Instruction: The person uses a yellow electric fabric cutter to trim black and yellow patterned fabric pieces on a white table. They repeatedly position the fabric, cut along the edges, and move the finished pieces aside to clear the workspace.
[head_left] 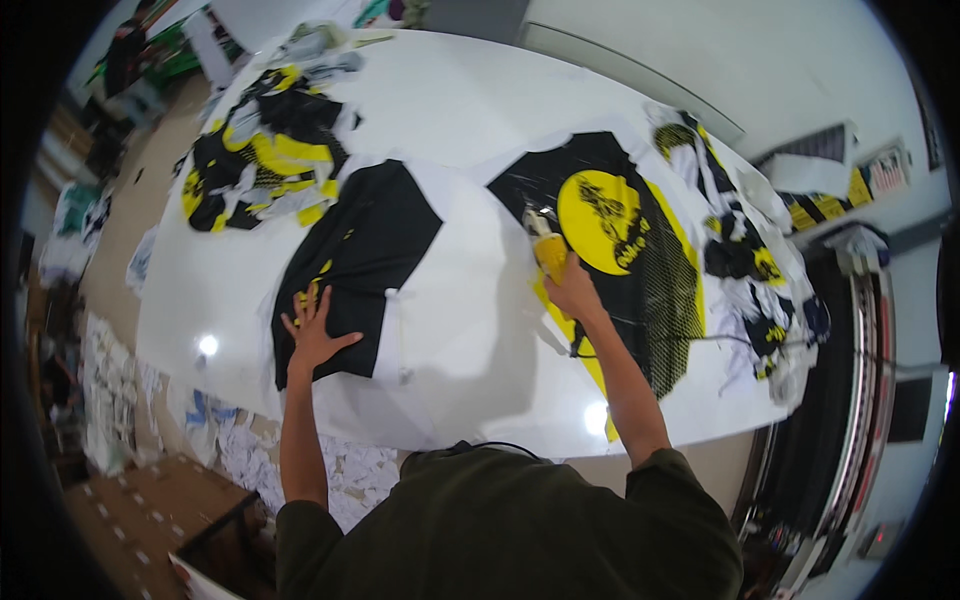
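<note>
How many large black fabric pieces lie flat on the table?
2: the left piece, under the left hand; the right piece, with a yellow circle. Heaps may hide more.

A yellow tool [549, 253] slants at the left edge of a printed panel [622, 255], black cloth [368, 225] spread leftward.

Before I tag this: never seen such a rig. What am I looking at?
No robot: a person works bare-handed. The one picture comes from a head-worn fisheye camera looking down, so straight edges bend and the forearms enter from below. On the white table lie a mostly black fabric piece, a second piece with a yellow circle, one scrap heap on the left and another on the right. The left hand is spread on the mostly black piece; the right hand grips a yellow handheld tool by the second piece's left edge.
</note>
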